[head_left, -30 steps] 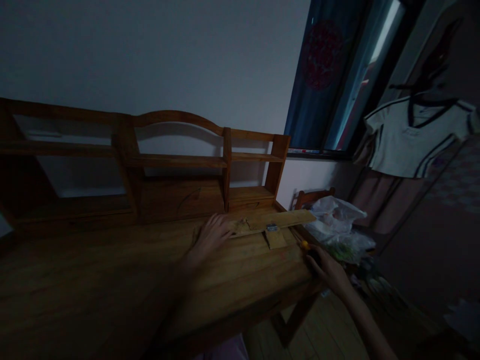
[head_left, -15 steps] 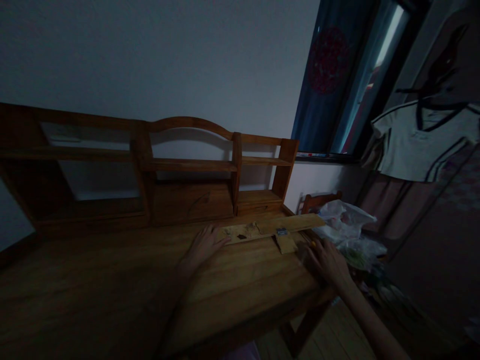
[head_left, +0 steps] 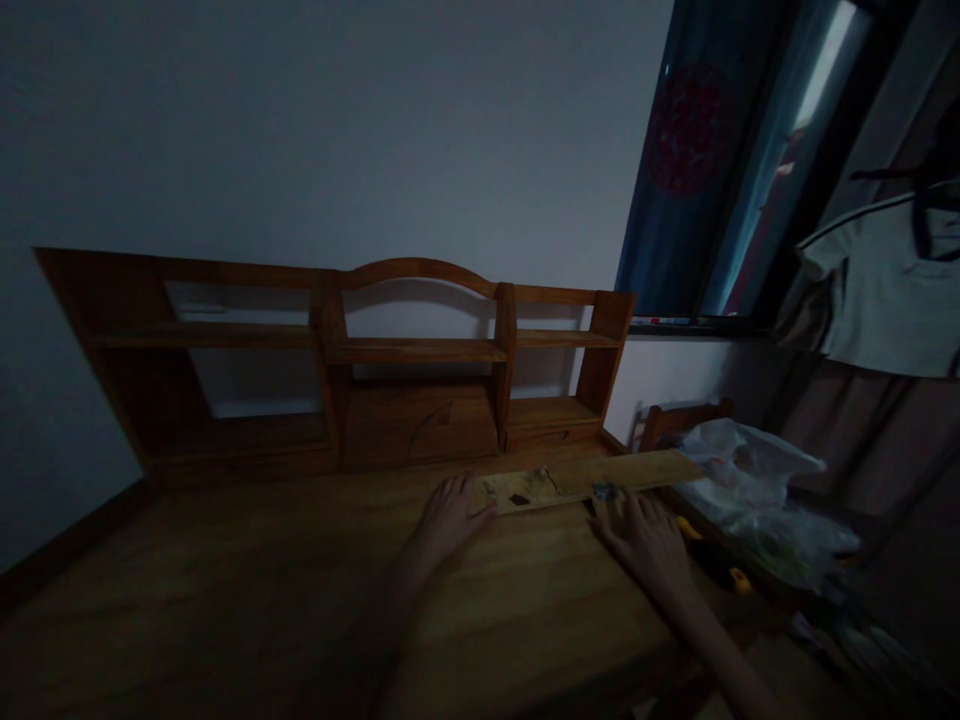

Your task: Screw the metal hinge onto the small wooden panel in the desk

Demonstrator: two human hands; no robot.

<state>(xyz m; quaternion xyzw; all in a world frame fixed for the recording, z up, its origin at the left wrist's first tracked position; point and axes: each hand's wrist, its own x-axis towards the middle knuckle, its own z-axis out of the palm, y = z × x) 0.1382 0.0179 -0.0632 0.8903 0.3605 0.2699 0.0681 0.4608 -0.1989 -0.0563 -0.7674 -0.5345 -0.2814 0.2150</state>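
Observation:
A long, thin wooden board [head_left: 577, 479] lies across the tabletop, with dark marks and a ragged patch toward its left end. My left hand [head_left: 448, 515] grips that left end, thumb on the near side and fingers farther back. A small metal piece that looks like a hinge [head_left: 604, 491] sits at the board's near edge. Just below it, my right hand [head_left: 651, 545] is closed over a small tan wooden piece [head_left: 616, 512], mostly hidden under the fingers. To the right of this hand lies a yellow-and-black tool [head_left: 716, 562]; its kind is unclear in the dim light.
The wooden table [head_left: 510, 610] carries a shelf unit [head_left: 420, 350] along its back, against the wall. Past the right edge, clear plastic bags [head_left: 757, 470] rest by a wooden chair [head_left: 686, 418]. A white shirt [head_left: 885, 290] hangs at the far right near the window.
My right hand has moved from the yellow-and-black tool at the right onto the small wooden piece, leaving the tool on the table. My left hand stays at the board's end. The view has shifted left.

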